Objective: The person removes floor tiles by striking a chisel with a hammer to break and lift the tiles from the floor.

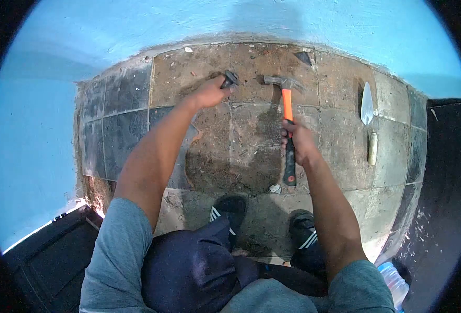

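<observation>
Chipping at the floor tiles [264, 219] seems to be in hand; the next move seems to call for the short dark tool [230, 79], perhaps a chisel, to be held steady and met squarely by the claw hammer [288, 107]. On the near side of both hands, striped sandals [230, 211] are planted. A pale chip [275, 189] is seen just short of the right hand [298, 140], whose fingers are wrapped around the hammer's black grip, head pointed away. To that hand's right, a trowel [367, 109] is laid untouched. Farther out, the dark tool is clasped in the closed left hand [212, 94]. Beyond both hands, a dark triangular shard [303, 57] is seen near the blue wall [188, 23].
</observation>
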Action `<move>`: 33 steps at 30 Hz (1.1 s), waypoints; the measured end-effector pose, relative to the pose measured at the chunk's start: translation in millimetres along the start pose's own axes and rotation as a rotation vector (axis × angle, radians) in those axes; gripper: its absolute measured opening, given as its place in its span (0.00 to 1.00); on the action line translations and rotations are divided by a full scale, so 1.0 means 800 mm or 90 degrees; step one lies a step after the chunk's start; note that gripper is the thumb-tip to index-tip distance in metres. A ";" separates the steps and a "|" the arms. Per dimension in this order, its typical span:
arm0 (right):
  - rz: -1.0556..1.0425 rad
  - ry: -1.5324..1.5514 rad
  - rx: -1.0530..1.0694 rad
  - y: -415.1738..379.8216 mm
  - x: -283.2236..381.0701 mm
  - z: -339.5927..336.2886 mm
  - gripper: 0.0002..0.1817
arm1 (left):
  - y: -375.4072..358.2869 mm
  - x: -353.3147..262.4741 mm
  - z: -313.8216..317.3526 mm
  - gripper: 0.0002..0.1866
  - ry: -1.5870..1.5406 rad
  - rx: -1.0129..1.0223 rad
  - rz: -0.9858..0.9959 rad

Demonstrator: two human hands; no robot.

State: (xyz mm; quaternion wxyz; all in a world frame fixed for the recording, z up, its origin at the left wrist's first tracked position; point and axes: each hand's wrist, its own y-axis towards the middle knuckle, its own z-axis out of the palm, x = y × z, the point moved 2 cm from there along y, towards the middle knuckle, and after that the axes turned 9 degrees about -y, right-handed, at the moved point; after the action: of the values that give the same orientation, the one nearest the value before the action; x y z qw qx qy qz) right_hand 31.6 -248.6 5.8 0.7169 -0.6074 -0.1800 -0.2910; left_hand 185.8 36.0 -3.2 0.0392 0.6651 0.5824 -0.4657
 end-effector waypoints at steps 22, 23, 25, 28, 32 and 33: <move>-0.119 -0.442 -0.137 -0.033 0.067 0.033 0.21 | -0.006 -0.003 0.007 0.27 0.028 -0.006 0.042; -0.122 -0.393 -0.149 -0.029 0.060 0.029 0.20 | -0.006 -0.004 0.004 0.27 0.024 0.004 0.012; -0.105 -0.317 -0.166 -0.021 0.057 0.018 0.20 | 0.008 0.020 0.009 0.28 0.031 -0.013 0.066; -0.095 -0.296 -0.188 -0.008 0.049 -0.005 0.20 | -0.013 -0.020 -0.021 0.27 0.027 -0.032 0.005; -0.052 -0.242 -0.179 0.002 0.032 -0.017 0.20 | 0.012 0.013 -0.025 0.28 -0.115 -0.030 0.004; -0.041 -0.230 -0.171 0.004 0.028 -0.017 0.20 | 0.014 0.015 -0.027 0.28 -0.105 -0.026 -0.025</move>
State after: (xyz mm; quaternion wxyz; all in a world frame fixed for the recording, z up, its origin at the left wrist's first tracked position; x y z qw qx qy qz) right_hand 49.7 -266.3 14.1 0.5759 -0.7338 -0.2843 -0.2214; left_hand 205.7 54.3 -4.6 0.0915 0.6122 0.5994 -0.5074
